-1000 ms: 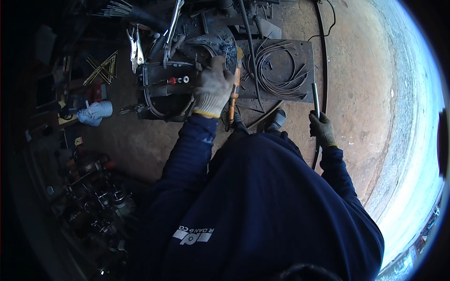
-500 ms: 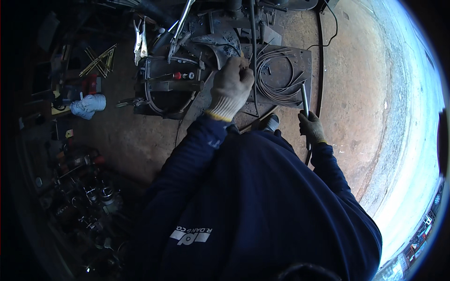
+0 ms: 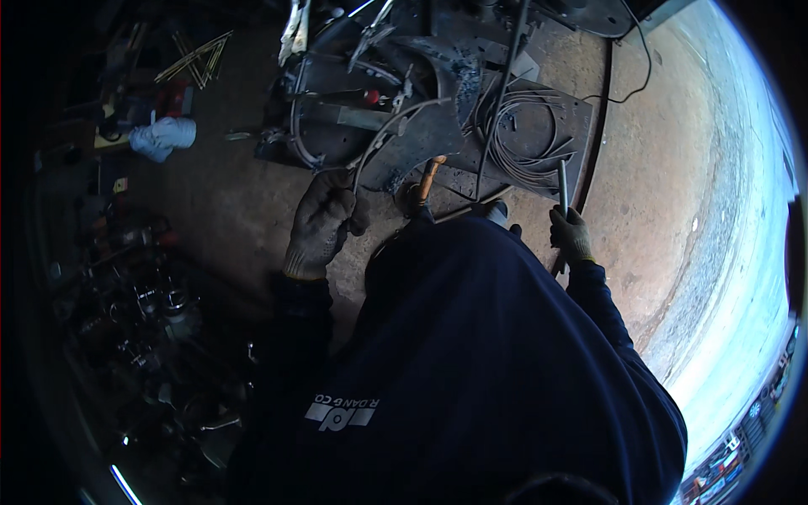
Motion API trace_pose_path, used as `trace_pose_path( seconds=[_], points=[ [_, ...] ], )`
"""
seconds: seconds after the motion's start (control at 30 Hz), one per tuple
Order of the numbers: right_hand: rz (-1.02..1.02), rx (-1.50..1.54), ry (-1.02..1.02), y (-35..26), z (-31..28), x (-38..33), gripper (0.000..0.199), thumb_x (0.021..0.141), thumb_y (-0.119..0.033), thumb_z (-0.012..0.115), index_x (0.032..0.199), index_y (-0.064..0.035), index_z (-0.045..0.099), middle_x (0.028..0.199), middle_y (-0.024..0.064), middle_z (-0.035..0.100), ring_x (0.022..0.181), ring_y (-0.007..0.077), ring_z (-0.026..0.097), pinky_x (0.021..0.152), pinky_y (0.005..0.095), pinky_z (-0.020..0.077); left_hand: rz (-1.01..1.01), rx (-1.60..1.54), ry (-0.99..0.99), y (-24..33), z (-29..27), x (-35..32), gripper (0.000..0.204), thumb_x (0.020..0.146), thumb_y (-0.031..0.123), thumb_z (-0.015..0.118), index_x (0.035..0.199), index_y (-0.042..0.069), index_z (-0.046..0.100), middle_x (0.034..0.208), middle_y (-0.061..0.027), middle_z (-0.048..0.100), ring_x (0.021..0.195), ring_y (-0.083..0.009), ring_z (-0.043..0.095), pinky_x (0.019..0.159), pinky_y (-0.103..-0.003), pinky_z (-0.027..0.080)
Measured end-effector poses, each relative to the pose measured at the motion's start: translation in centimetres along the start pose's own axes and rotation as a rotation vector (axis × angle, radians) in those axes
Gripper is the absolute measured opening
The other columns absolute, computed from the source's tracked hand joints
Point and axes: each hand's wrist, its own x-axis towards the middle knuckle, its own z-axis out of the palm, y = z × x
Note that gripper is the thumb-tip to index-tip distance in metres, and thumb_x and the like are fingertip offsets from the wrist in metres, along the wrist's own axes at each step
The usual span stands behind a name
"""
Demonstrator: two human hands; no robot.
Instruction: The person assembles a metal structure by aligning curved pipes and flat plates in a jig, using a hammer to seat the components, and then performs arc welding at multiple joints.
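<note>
My left hand [image 3: 324, 220], in a dark-looking knit work glove, is closed around the near end of a curved metal rod [image 3: 383, 135]. The rod bends up and to the right across a dark steel plate [image 3: 429, 139]. My right hand [image 3: 572, 236], also gloved, grips a straight grey metal bar [image 3: 563, 181] that stands out beyond the fist. Just past the bar's far end lies a coil of thin metal rod [image 3: 513, 160]. An orange-brown handle [image 3: 432, 175] rises near my legs, its lower part hard to make out.
Locking pliers [image 3: 293, 34] and a red-handled tool [image 3: 370, 97] lie among metal parts at the back. A dark upright bar [image 3: 502, 93] crosses in front of the coil. Yellowish rods [image 3: 195, 61] and a pale cloth [image 3: 164, 137] are at left; dark machinery parts [image 3: 160, 295] sit lower left.
My left hand has moved left and toward me, off the plate's middle, and now holds the curved rod. The orange-brown handle has come into sight. My right hand still grips the bar.
</note>
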Motion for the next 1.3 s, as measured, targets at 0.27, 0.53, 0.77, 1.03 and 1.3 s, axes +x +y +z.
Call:
trace_pose_path(
  seconds=[0.27,0.53,0.77,1.03,1.3],
  points=[
    [-0.030,-0.085,-0.053,-1.2,-0.5,1.6,0.020,0.096,-0.025,0.072,0.102,-0.0093,0.061,0.063,-0.0023,0.052,0.048,0.0109,0.051,0.044,0.0289,0.0423,-0.119,0.122,0.494,-1.3,-5.0,-8.4,0.035,0.101,0.028,0.068,0.125,0.004,0.058,0.091,-0.0066,0.061,0.070,-0.0111,0.053,0.062,-0.027,0.045],
    [-0.052,-0.180,-0.078,-2.1,0.2,2.0,0.020,0.097,-0.025,0.071,0.100,-0.0083,0.059,0.063,-0.0012,0.051,0.048,0.0123,0.051,0.045,0.0296,0.0426,-0.212,0.207,0.724,-1.7,-5.5,-3.2,0.030,0.103,0.023,0.063,0.125,0.004,0.061,0.098,-0.0072,0.066,0.075,-0.0130,0.061,0.066,-0.027,0.049],
    [-0.040,-0.079,-0.064,-0.4,0.0,1.0,0.020,0.096,-0.025,0.071,0.100,-0.0090,0.060,0.063,-0.0008,0.052,0.048,0.0127,0.051,0.044,0.0300,0.0422,-0.193,0.354,0.672,-2.4,-6.5,-0.6,0.031,0.101,0.025,0.067,0.123,0.003,0.062,0.099,-0.0059,0.070,0.080,-0.0154,0.069,0.070,-0.030,0.054],
    [0.030,-0.071,0.001,2.4,-1.3,-0.6,0.019,0.096,-0.024,0.072,0.098,-0.0091,0.061,0.064,-0.0007,0.053,0.047,0.0124,0.051,0.044,0.0298,0.0416,-0.185,0.426,0.632,-1.9,-5.9,-0.1,0.028,0.099,0.022,0.068,0.118,0.002,0.063,0.098,-0.0065,0.071,0.083,-0.0154,0.070,0.070,-0.030,0.055],
    [0.021,-0.052,0.001,1.9,-1.2,-0.2,0.018,0.096,-0.023,0.072,0.099,-0.0096,0.061,0.064,-0.0015,0.052,0.048,0.0116,0.051,0.044,0.0290,0.0412,-0.130,0.636,0.663,-2.3,-5.9,0.5,0.026,0.098,0.018,0.068,0.115,-0.002,0.064,0.098,-0.0101,0.074,0.084,-0.0158,0.072,0.071,-0.030,0.056]
  ],
)
